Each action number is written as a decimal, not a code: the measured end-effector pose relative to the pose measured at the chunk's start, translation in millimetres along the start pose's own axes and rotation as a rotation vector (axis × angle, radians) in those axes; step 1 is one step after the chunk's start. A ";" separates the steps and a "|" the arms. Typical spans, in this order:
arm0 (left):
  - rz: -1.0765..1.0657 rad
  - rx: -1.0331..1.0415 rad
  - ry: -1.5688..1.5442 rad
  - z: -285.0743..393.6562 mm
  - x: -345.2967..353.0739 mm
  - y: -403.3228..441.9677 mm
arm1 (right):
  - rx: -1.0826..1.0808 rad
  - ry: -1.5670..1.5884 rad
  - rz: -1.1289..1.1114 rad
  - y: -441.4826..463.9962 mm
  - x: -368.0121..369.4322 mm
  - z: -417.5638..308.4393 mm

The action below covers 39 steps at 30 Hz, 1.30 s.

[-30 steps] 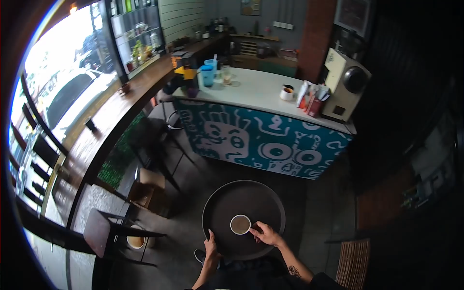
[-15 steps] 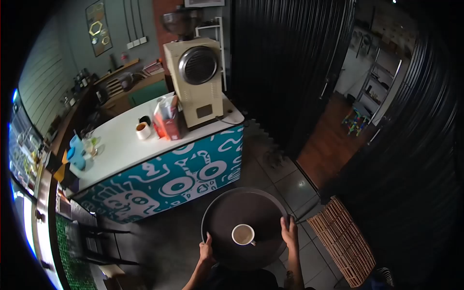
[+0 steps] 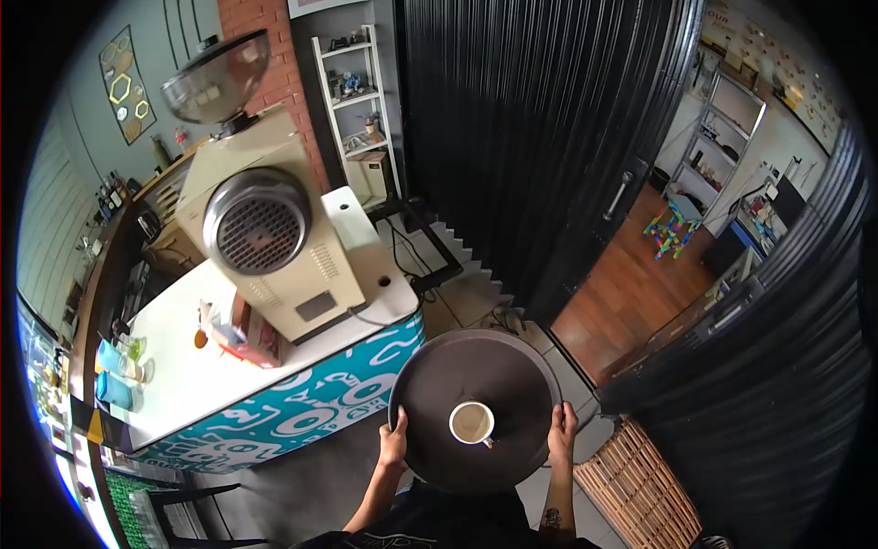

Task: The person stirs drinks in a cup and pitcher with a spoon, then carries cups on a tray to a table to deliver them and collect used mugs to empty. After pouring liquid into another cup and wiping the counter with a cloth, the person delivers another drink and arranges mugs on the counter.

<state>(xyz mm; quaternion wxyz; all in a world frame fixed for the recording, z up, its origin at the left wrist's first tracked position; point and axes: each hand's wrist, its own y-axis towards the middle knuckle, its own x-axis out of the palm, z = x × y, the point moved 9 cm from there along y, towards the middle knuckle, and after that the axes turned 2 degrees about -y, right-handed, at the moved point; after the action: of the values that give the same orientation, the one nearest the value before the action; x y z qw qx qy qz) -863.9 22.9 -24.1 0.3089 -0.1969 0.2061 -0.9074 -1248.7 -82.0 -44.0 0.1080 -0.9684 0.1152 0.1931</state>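
Note:
A round dark brown serving tray (image 3: 476, 366) is held level in front of my body. My left hand (image 3: 393, 441) grips its left rim, thumb on top and fingers hidden underneath. On the opposite side, my right hand (image 3: 562, 434) is closed round the right rim in the same way. A white cup (image 3: 472, 423) filled with a light brown drink stands upright near the middle of the tray, its handle pointing to the lower right. Neither hand touches the cup.
To the left stands a white-topped counter (image 3: 174, 366) with a teal patterned front, carrying a large beige coffee grinder (image 3: 274, 229). A black corrugated door (image 3: 521, 137) opens onto a wood-floored room (image 3: 608, 274). A woven wicker seat (image 3: 640, 485) is near my right; a dark chair (image 3: 183, 512) is lower left.
I have come closer to the counter and grinder, which loom larger and further left. The view through the doorway has widened. Both hands keep their hold on the tray, the cup still on it.

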 end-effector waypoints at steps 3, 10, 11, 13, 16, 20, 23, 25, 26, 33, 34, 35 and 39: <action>-0.001 0.022 -0.087 14.0 48.7 48.5 | -0.089 0.008 -0.019 65.1 7.8 -33.1; 0.264 -0.011 -0.055 46.9 153.1 140.6 | -0.163 -0.012 -0.206 266.3 55.0 -105.9; 0.237 0.000 -0.167 46.8 169.6 154.9 | -0.170 -0.011 -0.198 301.9 65.2 -111.7; 0.304 0.086 -0.177 52.9 194.1 171.8 | -0.203 -0.030 -0.170 361.0 81.1 -126.6; 0.437 0.105 -0.187 86.3 214.4 184.3 | -0.218 -0.065 -0.274 414.3 127.2 -167.6; 0.550 0.137 -0.392 98.0 222.8 226.4 | -0.220 -0.098 -0.510 464.1 209.4 -232.7; 0.803 0.073 -0.420 119.8 224.8 238.3 | -0.212 -0.097 -0.620 495.5 273.8 -256.7; 0.782 0.136 -0.498 121.8 221.6 276.3 | -0.294 -0.120 -0.659 512.9 318.1 -285.8; 0.728 0.173 -0.528 118.4 220.6 296.4 | -0.310 -0.127 -0.692 524.4 338.0 -292.6; 0.909 0.197 -0.513 164.1 215.5 376.0 | -0.625 -0.092 -0.859 585.1 472.7 -369.0; 0.975 0.134 -0.491 174.8 214.1 378.7 | -0.623 -0.053 -0.876 587.7 486.7 -378.4; 0.992 0.145 -0.504 182.0 211.9 386.8 | -0.627 -0.067 -0.886 587.7 500.7 -393.8; 0.892 0.300 -0.614 206.0 199.7 419.3 | -0.700 -0.034 -1.001 581.7 561.7 -427.4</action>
<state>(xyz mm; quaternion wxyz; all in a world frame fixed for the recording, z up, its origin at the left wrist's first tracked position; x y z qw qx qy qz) -709.1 -460.9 -13.5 0.7330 -0.2996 0.0386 -0.6094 -748.6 -845.0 21.7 -0.1371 -0.8798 -0.4259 0.1607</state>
